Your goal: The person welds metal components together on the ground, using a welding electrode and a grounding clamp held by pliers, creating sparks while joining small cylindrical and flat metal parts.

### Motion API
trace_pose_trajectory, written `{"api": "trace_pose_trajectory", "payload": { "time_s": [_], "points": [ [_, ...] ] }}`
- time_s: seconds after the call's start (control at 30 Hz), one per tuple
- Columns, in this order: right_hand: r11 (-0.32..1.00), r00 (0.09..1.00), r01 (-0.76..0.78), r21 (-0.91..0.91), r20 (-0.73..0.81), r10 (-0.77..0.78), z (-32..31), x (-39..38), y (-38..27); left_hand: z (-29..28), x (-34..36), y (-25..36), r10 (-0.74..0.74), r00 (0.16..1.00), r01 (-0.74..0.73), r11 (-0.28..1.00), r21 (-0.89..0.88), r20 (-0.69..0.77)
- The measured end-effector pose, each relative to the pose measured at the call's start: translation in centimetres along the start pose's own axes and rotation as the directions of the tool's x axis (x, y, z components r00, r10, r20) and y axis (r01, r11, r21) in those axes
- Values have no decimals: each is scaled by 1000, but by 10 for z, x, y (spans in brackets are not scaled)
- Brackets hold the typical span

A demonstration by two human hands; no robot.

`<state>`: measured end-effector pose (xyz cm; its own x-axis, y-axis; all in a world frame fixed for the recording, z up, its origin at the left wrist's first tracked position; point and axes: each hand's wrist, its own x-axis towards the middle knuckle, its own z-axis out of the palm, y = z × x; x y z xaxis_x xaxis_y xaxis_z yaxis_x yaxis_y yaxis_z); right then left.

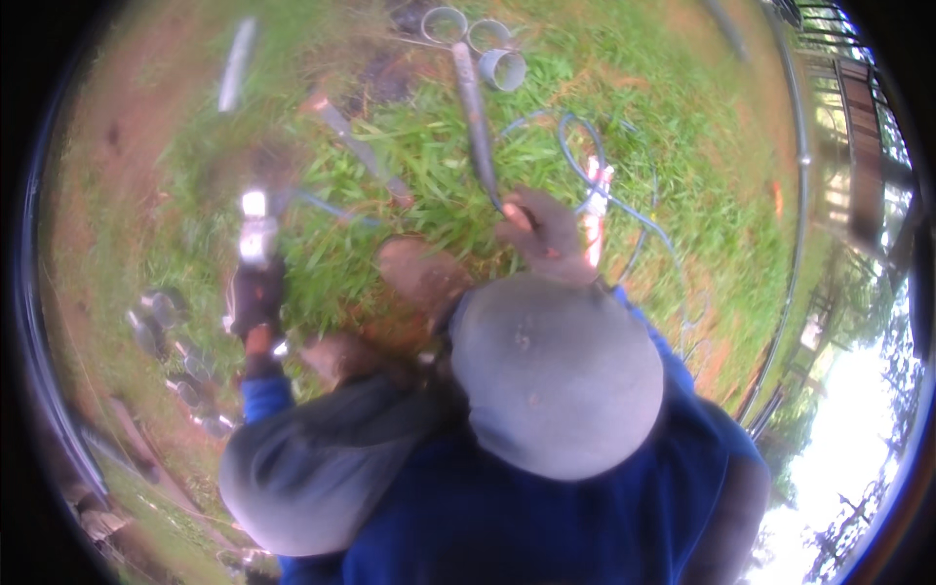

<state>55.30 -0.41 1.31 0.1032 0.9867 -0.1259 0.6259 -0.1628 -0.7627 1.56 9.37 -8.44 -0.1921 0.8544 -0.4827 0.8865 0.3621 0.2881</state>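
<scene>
My right hand (546,234) is closed around the near end of a long dark metal bar (475,122), which points away from me over the grass. The bar's far end reaches next to three short grey pipe rings (504,69). On the left, my left hand (256,297) looks closed on a short silvery metal piece (257,239); blur and glare hide its exact kind. My knees (561,375) are bent, and brown boots (424,271) show between my hands.
A blue cable (565,146) loops over the grass beside a white-and-red packet (596,214). Several small metal pieces (195,361) lie at the left. A flat bar (361,151) and a grey pipe (237,63) lie ahead. A long rail (802,161) borders the right.
</scene>
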Motion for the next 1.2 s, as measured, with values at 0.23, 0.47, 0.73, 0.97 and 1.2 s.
{"api": "trace_pose_trajectory", "payload": {
  "time_s": [0.23,0.47,0.73,0.97,1.2],
  "points": [
    [848,829,-518,-113,-313,464,-94,-50,122,8,-14,-21,103,981,-144,952,-269,-163],
    [725,869,-493,-481,-297,395,-137,46,240,6,-39,-9,144,948,-202,961,-187,-286],
    [751,847,-434,-498,56,528,-170,121,314,4,-60,11,-26,958,-91,916,-391,-286],
    [649,853,-249,-719,155,498,-166,128,301,16,-39,-12,-83,988,-22,766,-643,-133],
    [637,863,-322,-700,59,502,-157,129,282,23,-15,-20,-252,962,252,681,-687,104]
  ]
}}
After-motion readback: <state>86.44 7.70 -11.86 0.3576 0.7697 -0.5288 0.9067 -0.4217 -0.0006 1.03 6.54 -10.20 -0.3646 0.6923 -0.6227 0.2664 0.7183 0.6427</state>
